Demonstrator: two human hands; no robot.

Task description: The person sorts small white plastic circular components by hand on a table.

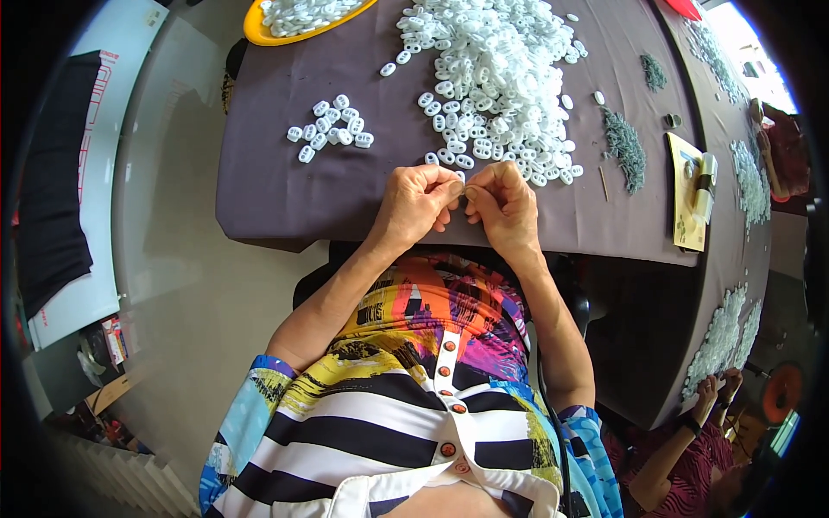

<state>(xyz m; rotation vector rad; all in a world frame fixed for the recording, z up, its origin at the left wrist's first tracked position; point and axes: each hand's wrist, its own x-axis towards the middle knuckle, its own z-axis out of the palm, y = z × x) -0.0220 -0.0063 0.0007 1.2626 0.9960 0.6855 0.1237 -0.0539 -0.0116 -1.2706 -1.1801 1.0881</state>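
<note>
Close together at the table's near edge, both my hands are working with closed fingertips. My left hand (409, 204) pinches a small white oval plastic piece (460, 175), mostly covered by the fingers. Thumb and forefinger of my right hand (506, 210) press together right beside it; what they hold is too small to make out. Just beyond my hands spreads a large heap of white oval plastic pieces (496, 69) with two holes each. A smaller group of such pieces (343, 118) lies to the left.
Small dark grey-green parts form piles (625, 151) on the right of the cloth-covered table (276, 194). A thin stick (604, 184) lies near them, and a yellow card (682, 194) farther right. A yellow bowl (256, 26) stands far left. Another person's hands (717, 388) work at lower right.
</note>
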